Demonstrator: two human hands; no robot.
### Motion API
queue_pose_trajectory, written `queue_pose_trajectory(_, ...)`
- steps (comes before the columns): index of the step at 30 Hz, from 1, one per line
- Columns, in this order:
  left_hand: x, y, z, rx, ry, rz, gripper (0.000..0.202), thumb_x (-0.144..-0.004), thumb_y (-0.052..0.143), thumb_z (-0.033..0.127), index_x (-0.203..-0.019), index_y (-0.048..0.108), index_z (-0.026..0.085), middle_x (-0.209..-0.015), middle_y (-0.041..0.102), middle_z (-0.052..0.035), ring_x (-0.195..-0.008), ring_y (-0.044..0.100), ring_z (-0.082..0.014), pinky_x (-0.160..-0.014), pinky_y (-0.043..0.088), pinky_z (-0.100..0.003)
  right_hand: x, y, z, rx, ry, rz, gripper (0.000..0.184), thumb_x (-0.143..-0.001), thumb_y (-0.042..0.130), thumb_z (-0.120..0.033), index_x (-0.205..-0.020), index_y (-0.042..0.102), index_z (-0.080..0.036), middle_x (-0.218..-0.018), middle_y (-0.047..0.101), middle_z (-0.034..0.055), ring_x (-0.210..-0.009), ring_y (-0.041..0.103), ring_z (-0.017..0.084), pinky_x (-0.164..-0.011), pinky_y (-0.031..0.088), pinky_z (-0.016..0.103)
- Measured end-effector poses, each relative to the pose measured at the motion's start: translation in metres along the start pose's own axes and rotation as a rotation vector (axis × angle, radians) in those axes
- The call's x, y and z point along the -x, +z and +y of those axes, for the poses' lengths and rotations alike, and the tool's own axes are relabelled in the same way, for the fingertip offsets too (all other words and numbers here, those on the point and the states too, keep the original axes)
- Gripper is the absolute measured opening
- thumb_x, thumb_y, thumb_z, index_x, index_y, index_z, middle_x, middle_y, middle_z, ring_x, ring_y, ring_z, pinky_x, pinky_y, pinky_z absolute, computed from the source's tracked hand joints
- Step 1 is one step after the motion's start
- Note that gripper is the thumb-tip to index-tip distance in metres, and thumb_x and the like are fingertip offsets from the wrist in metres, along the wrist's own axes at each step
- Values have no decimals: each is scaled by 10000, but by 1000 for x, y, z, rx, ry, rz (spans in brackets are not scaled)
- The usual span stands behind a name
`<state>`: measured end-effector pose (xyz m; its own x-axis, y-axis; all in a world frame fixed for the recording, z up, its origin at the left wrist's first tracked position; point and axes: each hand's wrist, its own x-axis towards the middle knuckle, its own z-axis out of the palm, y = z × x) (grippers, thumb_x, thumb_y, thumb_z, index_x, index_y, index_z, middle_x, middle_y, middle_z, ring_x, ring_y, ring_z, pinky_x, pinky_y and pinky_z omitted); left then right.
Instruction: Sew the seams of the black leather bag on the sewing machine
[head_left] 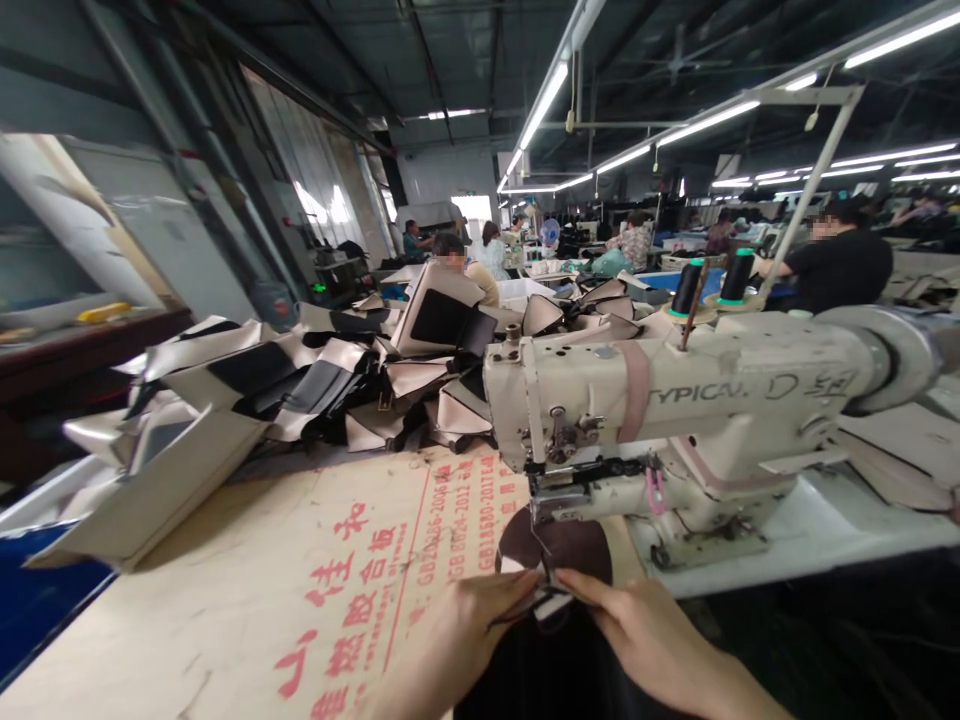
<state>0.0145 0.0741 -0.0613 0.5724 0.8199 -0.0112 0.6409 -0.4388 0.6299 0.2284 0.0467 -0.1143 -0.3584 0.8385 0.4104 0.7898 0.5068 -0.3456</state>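
My left hand [465, 625] and my right hand [645, 625] meet just in front of a cream sewing machine [705, 385]. Thumbs and fingers of both pinch a small dark piece with whitish edges [551, 603]; its exact kind is hard to make out. The needle area of the machine [534, 500] lies a little beyond the fingertips. A dark brown rounded surface [585, 548] shows under the machine's narrow arm, behind the hands. Black material [547, 670] fills the space below, between my wrists.
Plywood with red printing [300, 570] covers the left of the table. Beige and black sewn pieces [322, 385] are heaped behind it. Two black thread spools [686, 288] stand above the machine. Several people work farther back, one in a black top [844, 265] at right.
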Motion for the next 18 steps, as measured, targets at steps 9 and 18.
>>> queue_pose_trajectory(9,8,8,-8,-127,188,99,475,-716,379,-8,-1039,630,233,-998,679,24,-894,629,-98,-817,494,-174,-34,-14,14,-322,-437,-191,340,-893,370,-117,-1211,484,-148,-1144,588,33,-1101,491,101,-973,413,232)
queue_pose_trajectory(18,-2,14,-15,-22,393,123,299,-818,439,58,-976,625,232,-949,677,16,-844,626,-87,-738,498,-152,-37,-11,31,-201,-644,-406,270,-864,335,-123,-1063,513,-85,-951,592,74,-909,493,171,-839,439,297)
